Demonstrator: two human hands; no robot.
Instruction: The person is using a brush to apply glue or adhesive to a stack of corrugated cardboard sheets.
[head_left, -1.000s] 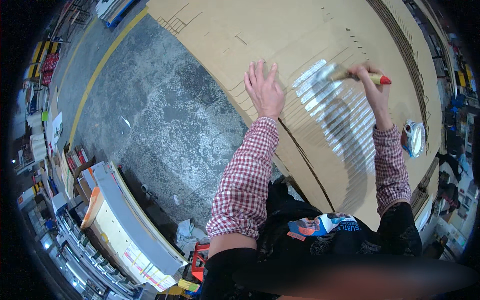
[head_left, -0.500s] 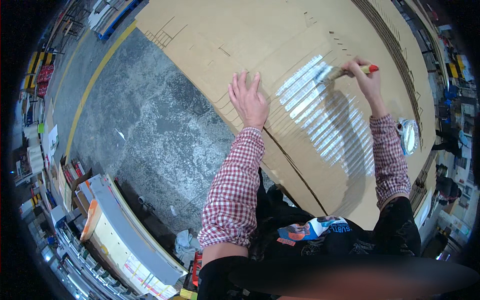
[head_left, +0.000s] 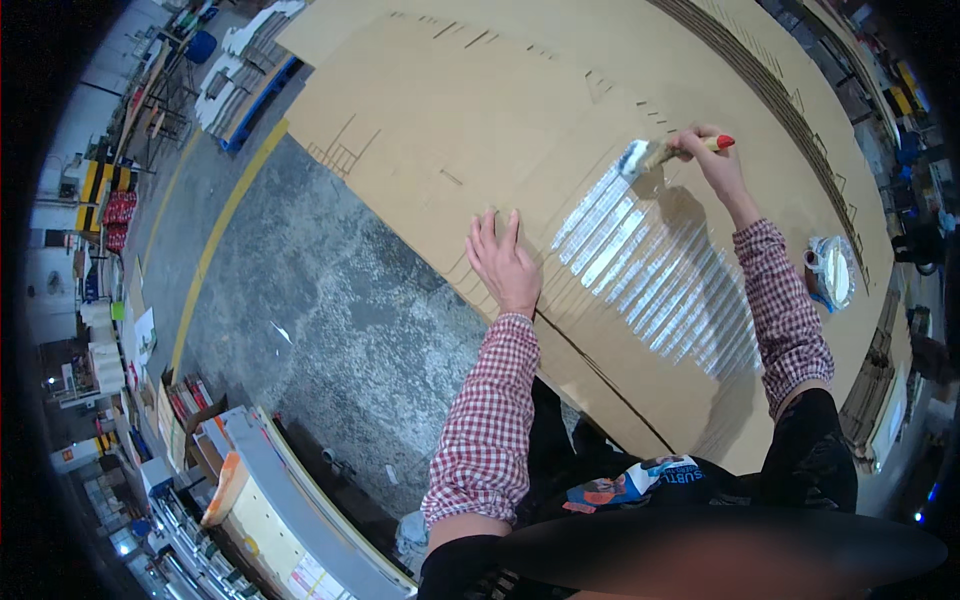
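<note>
A flat paintbrush (head_left: 657, 155) with a red-tipped wooden handle is gripped in my right hand (head_left: 712, 165). Its bristles, coated white, touch the top end of a patch of wet, shiny white strips (head_left: 652, 275) on the brown cardboard sheet (head_left: 450, 110). My left hand (head_left: 503, 268) lies flat on the cardboard with its fingers spread, left of the white patch. A dark gap between cardboard pieces runs from near its wrist toward my body. To the right of my right forearm sits a plastic-lined container (head_left: 830, 272) with white stuff in it.
Slotted edges of stacked cardboard (head_left: 780, 95) curve along the right. Grey concrete floor (head_left: 330, 280) with a yellow line (head_left: 215, 235) lies to the left. Boards lean at a long grey-edged bench (head_left: 290, 500) at lower left. A blue pallet (head_left: 262, 100) with stacked sheets stands far left.
The brush has moved toward the far end of the white strips, still in my right hand. The whole view has shifted, bringing more far cardboard into sight. My left hand stays flat on the sheet.
</note>
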